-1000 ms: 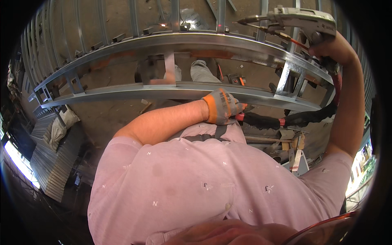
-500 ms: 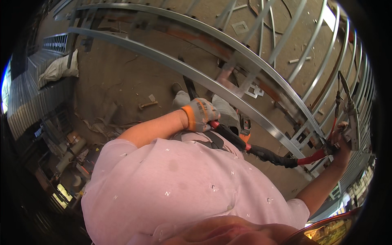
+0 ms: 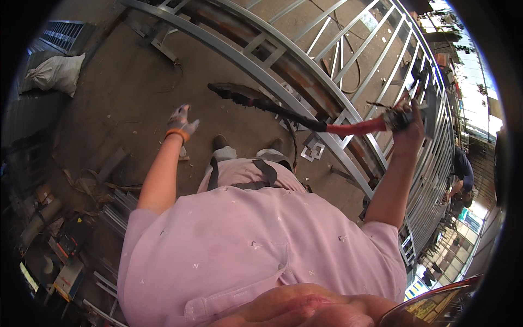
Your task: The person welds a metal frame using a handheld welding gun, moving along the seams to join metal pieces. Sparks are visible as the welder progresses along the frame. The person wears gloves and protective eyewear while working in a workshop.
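My left hand [image 3: 182, 123], in a grey glove with an orange cuff, hovers over the floor at the left. Its fingers are partly curled with the thumb apart, and nothing shows in them. At the right my bare right hand [image 3: 411, 122] grips a dark metal hand tool [image 3: 397, 117] whose exact kind I cannot make out. From it runs a thick cable [image 3: 289, 113], red near the hand and black farther along. The cable crosses the long silver rail of a metal-tube frame [image 3: 321, 128]; its dark far part hangs above the floor.
Square metal plates [image 3: 312, 150] lie on the floor beside the frame. A white sack [image 3: 57, 74] rests at the far left. Boxes and metal lengths [image 3: 117, 210] clutter the lower left. Another person [image 3: 463, 171] is beyond the frame at the far right.
My left hand has let go of the cable and swung out to the left. My right hand has moved farther away with the tool, drawing the cable across the frame.
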Demonstrator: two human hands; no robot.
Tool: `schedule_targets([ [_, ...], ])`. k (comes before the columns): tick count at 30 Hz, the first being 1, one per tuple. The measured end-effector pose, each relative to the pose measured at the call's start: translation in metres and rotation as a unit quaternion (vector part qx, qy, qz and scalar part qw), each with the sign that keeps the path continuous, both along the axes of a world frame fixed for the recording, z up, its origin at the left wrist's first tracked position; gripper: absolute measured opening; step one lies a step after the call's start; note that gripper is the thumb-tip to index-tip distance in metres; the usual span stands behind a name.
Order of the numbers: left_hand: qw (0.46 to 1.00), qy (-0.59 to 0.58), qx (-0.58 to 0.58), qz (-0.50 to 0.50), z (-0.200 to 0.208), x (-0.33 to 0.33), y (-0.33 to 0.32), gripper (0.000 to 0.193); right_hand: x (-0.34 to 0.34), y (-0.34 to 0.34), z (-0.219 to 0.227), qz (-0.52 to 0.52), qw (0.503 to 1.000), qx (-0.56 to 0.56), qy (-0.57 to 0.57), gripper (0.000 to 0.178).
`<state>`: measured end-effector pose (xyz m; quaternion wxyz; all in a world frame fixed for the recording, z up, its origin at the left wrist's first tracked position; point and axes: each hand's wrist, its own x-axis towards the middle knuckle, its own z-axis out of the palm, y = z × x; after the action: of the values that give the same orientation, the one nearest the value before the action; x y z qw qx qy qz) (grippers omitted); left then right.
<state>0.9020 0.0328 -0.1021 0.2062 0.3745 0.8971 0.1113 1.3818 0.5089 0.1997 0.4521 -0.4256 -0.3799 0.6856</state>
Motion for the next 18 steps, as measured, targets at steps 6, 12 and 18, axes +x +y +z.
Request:
schedule_targets([
  [6, 0.985, -0.070, -0.138, 0.082, -0.044, 0.009, -0.219, 0.073, -0.168, 0.039, -0.042, -0.005, 0.997, -0.047, -0.053, 0.013],
  [12, 0.901, -0.238, -0.259, 0.253, -0.018, 0.084, -0.327, 0.073, -0.247, 0.110, -0.137, 0.030, 0.977, -0.170, -0.123, 0.018],
  [18, 0.872, -0.302, -0.241, 0.302, -0.032, 0.131, -0.334, 0.072, -0.297, 0.184, -0.224, 0.026, 0.960, -0.231, -0.158, 0.020],
])
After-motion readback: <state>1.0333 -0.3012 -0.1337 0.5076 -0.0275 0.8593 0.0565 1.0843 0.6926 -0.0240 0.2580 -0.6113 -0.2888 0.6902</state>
